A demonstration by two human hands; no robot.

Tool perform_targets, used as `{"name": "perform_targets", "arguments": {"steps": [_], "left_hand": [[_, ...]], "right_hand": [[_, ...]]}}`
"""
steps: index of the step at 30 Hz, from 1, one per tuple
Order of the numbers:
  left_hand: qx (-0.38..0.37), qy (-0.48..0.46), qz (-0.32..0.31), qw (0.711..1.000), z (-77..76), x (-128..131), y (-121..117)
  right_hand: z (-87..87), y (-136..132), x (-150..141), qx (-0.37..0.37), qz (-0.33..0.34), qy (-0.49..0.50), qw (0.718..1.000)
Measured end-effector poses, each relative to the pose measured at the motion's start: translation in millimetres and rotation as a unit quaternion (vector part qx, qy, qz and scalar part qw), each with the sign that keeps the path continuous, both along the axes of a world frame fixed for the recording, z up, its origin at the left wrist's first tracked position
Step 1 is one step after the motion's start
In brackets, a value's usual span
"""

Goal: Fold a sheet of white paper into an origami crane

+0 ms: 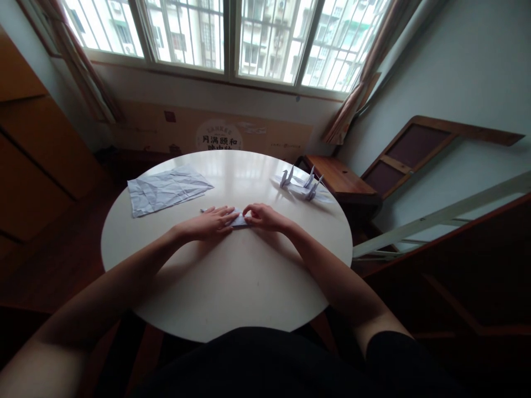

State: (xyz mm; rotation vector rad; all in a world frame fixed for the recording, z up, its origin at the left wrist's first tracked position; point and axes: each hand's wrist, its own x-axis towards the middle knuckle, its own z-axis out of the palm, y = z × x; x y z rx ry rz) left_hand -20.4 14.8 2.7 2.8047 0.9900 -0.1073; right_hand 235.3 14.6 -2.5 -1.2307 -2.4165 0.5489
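"Where's the folded paper [238, 221]?"
"On the worktop [232, 287], long axis apparently left to right, left end covered."
"Grip?"
"Left hand [213, 221] flat over it; right hand [264, 216] curled at its right; pinching, can't tell."

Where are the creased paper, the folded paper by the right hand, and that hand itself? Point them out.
Creased paper [169, 190]: head view, the middle of its upper face.
Folded paper [239, 221]: head view, its visible pale surface.
Right hand [266, 216]: head view, the back of it.
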Motion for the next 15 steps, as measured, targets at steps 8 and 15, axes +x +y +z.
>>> {"name": "perform_targets", "arguments": {"steps": [8, 15], "left_hand": [[0.005, 0.004, 0.0, 1.0, -1.4, -0.4, 2.2], [0.005, 0.014, 0.002, 1.0, 1.5, 0.9, -0.1]], "right_hand": [[-0.3, 0.5, -0.2, 0.005, 0.0, -0.011, 1.0], [-0.6, 0.3, 0.3, 0.005, -0.001, -0.006, 1.0]]}}
